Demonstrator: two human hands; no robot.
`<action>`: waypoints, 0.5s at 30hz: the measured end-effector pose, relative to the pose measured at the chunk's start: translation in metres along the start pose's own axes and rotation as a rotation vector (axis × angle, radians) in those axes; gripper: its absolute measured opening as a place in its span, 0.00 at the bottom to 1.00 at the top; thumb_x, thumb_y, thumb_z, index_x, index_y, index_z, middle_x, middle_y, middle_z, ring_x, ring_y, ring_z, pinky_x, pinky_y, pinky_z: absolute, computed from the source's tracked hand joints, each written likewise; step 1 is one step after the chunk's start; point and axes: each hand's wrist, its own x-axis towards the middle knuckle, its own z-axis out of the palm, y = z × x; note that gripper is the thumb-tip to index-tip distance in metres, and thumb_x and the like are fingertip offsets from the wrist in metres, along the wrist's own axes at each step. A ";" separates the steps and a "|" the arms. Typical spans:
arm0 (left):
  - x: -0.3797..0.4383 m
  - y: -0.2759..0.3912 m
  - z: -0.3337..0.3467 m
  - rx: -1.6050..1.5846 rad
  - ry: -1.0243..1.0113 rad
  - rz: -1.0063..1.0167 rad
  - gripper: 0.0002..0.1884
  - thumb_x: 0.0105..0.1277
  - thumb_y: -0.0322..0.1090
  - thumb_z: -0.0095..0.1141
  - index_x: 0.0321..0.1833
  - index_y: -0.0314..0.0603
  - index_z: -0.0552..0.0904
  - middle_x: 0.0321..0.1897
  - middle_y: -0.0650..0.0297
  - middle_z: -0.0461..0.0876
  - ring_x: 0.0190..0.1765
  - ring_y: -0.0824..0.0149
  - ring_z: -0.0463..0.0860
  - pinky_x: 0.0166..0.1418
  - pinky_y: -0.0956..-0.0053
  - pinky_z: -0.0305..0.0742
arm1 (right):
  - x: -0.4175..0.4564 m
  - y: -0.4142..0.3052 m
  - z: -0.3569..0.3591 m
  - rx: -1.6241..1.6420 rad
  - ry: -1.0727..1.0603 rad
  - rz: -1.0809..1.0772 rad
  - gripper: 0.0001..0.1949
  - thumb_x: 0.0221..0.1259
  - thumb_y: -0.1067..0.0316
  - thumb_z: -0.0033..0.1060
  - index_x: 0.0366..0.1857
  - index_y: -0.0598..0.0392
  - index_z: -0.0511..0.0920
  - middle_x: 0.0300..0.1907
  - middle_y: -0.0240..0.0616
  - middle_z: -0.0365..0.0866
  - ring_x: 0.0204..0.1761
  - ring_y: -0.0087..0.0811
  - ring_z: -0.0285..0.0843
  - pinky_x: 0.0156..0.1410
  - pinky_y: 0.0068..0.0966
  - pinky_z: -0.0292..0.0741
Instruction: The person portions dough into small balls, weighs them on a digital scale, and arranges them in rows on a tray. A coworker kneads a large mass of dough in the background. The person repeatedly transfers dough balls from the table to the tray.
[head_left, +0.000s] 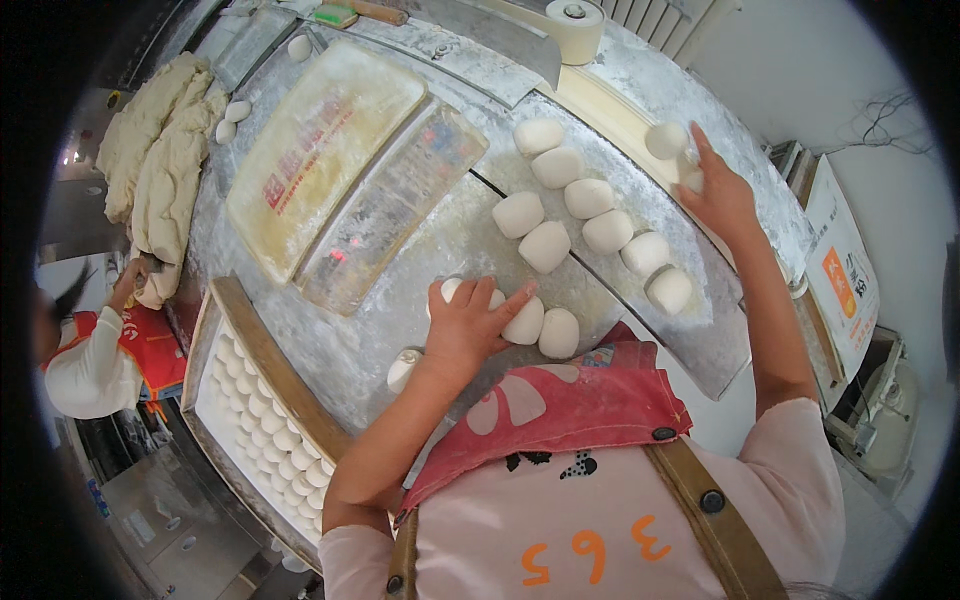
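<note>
My left hand (469, 319) lies palm down over a row of white dough pieces on the floured worktable, fingers and thumb curled around some that it partly covers. Two rounded dough pieces (541, 326) sit just right of it, and another dough piece (405, 370) rests beside its wrist. At the right, my right hand (721, 187) is over the cream conveyor belt (626, 116), with a partly hidden dough piece (694, 180) between thumb and forefinger. A second dough piece (666, 141) stands on the belt beside the fingertips. Several dough pieces (589, 199) stand in rows between my hands.
A floured plastic board (330, 157) and a clear flat container (394, 210) lie left of centre. A wood-edged tray (277, 367) holds many dough pieces. Large dough slabs (161, 150) lie far left, where another person's hand (133, 279) touches them. A brush (335, 15) lies at the back.
</note>
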 end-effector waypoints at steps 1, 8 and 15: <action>0.000 0.000 -0.001 -0.005 -0.018 0.004 0.49 0.38 0.46 0.82 0.72 0.71 0.75 0.59 0.64 0.78 0.60 0.61 0.79 0.61 0.44 0.67 | 0.013 -0.011 0.001 -0.026 -0.030 -0.013 0.32 0.64 0.52 0.65 0.72 0.40 0.68 0.49 0.51 0.84 0.47 0.52 0.87 0.52 0.45 0.82; 0.004 -0.022 0.004 -0.162 0.029 0.046 0.43 0.42 0.43 0.81 0.68 0.66 0.78 0.58 0.64 0.78 0.60 0.60 0.79 0.62 0.47 0.69 | 0.058 -0.031 0.016 0.032 -0.094 -0.081 0.27 0.66 0.54 0.61 0.69 0.39 0.70 0.52 0.50 0.83 0.47 0.52 0.86 0.51 0.47 0.81; -0.024 -0.083 0.014 -1.025 0.421 -0.367 0.38 0.60 0.44 0.75 0.74 0.53 0.72 0.63 0.57 0.77 0.65 0.56 0.77 0.71 0.56 0.70 | -0.005 -0.143 -0.015 0.347 0.021 -0.487 0.25 0.67 0.58 0.62 0.67 0.46 0.73 0.63 0.49 0.80 0.62 0.52 0.80 0.64 0.43 0.77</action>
